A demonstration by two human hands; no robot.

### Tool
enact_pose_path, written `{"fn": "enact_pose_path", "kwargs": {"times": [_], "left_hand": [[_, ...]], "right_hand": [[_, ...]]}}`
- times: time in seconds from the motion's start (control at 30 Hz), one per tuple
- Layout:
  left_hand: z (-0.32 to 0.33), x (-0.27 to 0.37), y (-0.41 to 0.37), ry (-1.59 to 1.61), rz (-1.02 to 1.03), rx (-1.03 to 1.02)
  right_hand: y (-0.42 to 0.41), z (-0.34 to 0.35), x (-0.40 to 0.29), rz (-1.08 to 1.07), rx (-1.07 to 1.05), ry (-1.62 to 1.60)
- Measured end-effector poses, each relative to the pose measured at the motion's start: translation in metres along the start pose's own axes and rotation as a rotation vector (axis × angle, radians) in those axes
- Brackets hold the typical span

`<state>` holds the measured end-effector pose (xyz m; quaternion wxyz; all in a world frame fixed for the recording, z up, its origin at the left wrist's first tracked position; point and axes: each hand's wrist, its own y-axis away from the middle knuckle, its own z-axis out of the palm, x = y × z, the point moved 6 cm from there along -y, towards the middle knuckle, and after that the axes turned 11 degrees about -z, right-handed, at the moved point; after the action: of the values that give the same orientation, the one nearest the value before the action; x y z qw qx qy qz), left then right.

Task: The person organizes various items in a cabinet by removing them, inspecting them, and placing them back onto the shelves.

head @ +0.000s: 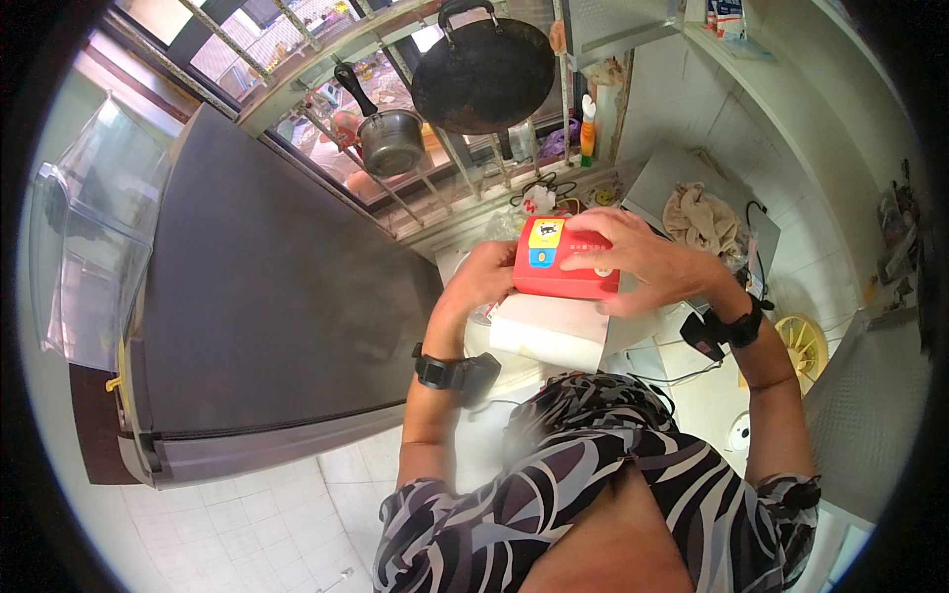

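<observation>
A red cardboard box (557,284) with a yellow and blue panel is between my two hands, in front of my chest. My left hand (485,276) grips its left side, its fingertips partly hidden by the box. Across the top and right side of the box lies my right hand (641,256), fingers spread and slightly blurred. Just below the red box is a white box or folded sheet of card (550,331); whether the two are joined cannot be told.
A dark refrigerator (289,296) stands on the left, with clear plastic bins (104,237) on it. A wok (485,74) and a saucepan (391,141) hang from the window bars. To the right, a crumpled cloth (700,215) rests on a grey surface, near a yellow plastic fan-like piece (804,348).
</observation>
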<state>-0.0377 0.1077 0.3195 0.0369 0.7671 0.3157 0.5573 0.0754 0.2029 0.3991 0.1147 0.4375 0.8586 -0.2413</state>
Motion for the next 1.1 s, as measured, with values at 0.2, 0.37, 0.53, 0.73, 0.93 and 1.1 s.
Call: {"fn": "enact_pose_path", "kwargs": {"times": [0.2, 0.37, 0.53, 0.73, 0.93, 1.1], "left_hand": [[0.000, 0.004, -0.004, -0.029, 0.131, 0.138], [-0.001, 0.010, -0.002, -0.151, 0.113, 0.157], [0.001, 0.009, -0.006, -0.172, 0.129, 0.161], [0.003, 0.009, -0.008, -0.191, 0.185, 0.155], [0.010, 0.015, -0.008, -0.175, 0.286, 0.115], [0.008, 0.002, 0.009, 0.436, 0.234, -0.203]], "right_hand": [[0.003, 0.005, 0.012, 0.137, 0.148, 0.118], [0.007, -0.001, 0.020, 0.204, 0.336, 0.023], [0.016, -0.009, 0.036, 0.334, 0.554, -0.064], [0.029, -0.021, 0.047, 0.344, 0.844, 0.129], [0.050, 0.002, 0.075, 0.630, 1.132, -0.602], [0.063, -0.005, 0.072, 0.672, 1.393, -0.590]]}}
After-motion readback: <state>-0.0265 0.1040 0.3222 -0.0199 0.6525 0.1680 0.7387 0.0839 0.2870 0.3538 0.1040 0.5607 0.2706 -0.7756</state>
